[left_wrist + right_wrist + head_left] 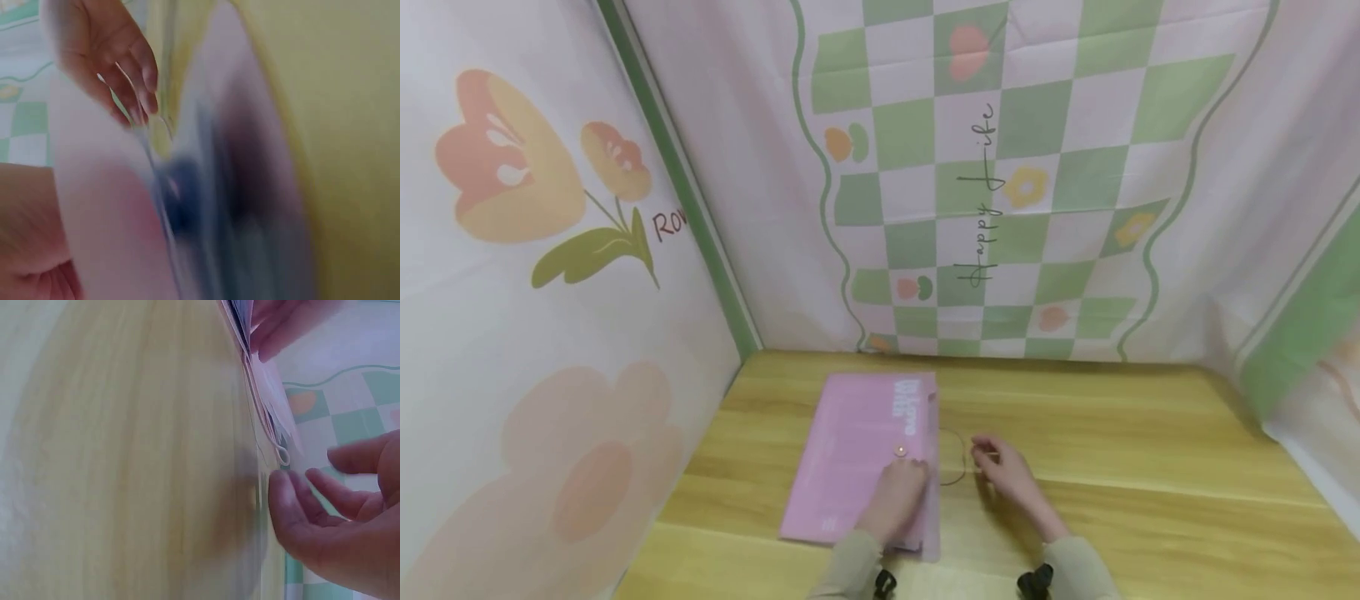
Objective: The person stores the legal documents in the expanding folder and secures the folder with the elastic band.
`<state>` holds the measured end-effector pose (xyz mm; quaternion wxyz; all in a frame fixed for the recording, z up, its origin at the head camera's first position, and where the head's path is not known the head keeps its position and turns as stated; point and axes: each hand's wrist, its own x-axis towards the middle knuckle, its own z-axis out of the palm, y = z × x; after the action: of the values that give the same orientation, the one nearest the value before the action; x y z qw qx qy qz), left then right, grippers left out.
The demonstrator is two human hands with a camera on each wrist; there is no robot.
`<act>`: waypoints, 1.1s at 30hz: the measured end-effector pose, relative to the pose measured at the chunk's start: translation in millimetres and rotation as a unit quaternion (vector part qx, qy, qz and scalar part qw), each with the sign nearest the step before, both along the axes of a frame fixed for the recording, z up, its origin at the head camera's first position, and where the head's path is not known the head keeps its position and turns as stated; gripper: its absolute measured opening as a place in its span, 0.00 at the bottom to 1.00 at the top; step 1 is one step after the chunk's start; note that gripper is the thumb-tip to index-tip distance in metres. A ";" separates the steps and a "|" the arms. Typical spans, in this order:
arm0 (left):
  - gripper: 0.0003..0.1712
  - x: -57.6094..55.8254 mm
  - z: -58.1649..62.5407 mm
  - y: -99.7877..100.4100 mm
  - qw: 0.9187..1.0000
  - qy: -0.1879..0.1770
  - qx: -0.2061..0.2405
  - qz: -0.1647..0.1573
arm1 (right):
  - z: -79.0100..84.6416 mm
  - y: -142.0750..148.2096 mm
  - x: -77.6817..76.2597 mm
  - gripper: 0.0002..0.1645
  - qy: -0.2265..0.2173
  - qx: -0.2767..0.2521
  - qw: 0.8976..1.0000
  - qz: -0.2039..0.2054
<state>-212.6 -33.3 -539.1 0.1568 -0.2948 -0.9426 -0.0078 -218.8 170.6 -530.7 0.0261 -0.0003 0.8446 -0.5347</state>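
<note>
A pink file folder (pixel 842 450) with white lettering and a round button (pixel 901 450) lies on the wooden table. My left hand (pixel 898 492) rests on it below the button, by its right edge; its fingertips are hidden in the head view. A thin cord loop (pixel 962 462) sticks out from that edge. In the right wrist view the cord's looped end (pixel 283 454) hangs close to the fingertips of my right hand (pixel 337 519), whose fingers are loosely bent with thumb apart. Blurred dark contents (pixel 187 194) show inside the folder in the left wrist view.
The wooden table (pixel 1150 467) stretches to the right of my right hand. Behind it hangs a green-and-white checked cloth (pixel 962 200) with lettering. A flowered cloth (pixel 512 333) closes off the left side, and another cloth (pixel 1307 333) the right. Dark wrist straps (pixel 1036 581) sit at my cuffs.
</note>
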 end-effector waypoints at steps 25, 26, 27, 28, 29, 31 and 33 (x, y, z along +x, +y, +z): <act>0.52 -4.5 -5.0 -46.4 0.973 -0.195 0.068 0.108 | -10.0 -10.9 -10.5 0.22 -0.093 -0.114 0.979 0.142; 0.53 -4.9 -5.3 -46.8 0.970 -0.205 0.075 0.112 | -10.7 -11.3 -11.0 0.22 -0.088 -0.116 0.978 0.151; 0.53 -5.4 -5.7 -46.9 0.967 -0.211 0.081 0.114 | -10.8 -11.9 -11.4 0.22 -0.084 -0.120 0.977 0.157; 0.53 -6.0 -6.2 -46.7 0.967 -0.210 0.087 0.112 | -10.8 -12.6 -11.8 0.21 -0.076 -0.120 0.976 0.162; 0.53 -6.6 -6.9 -46.3 0.968 -0.208 0.089 0.112 | -10.4 -13.2 -12.3 0.21 -0.067 -0.120 0.976 0.167; 0.53 -7.8 -8.3 -44.7 0.969 -0.200 0.090 0.112 | -8.9 -14.7 -13.3 0.21 -0.049 -0.113 0.977 0.172; 0.53 -8.5 -10.6 -42.2 0.972 -0.188 0.080 0.113 | -7.2 -17.1 -14.2 0.20 -0.028 -0.099 0.979 0.176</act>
<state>-221.2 -75.5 -549.7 -0.0004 -0.1659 -0.9787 -0.1206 -233.0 153.5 -537.9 0.1437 -0.1368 0.7733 -0.6022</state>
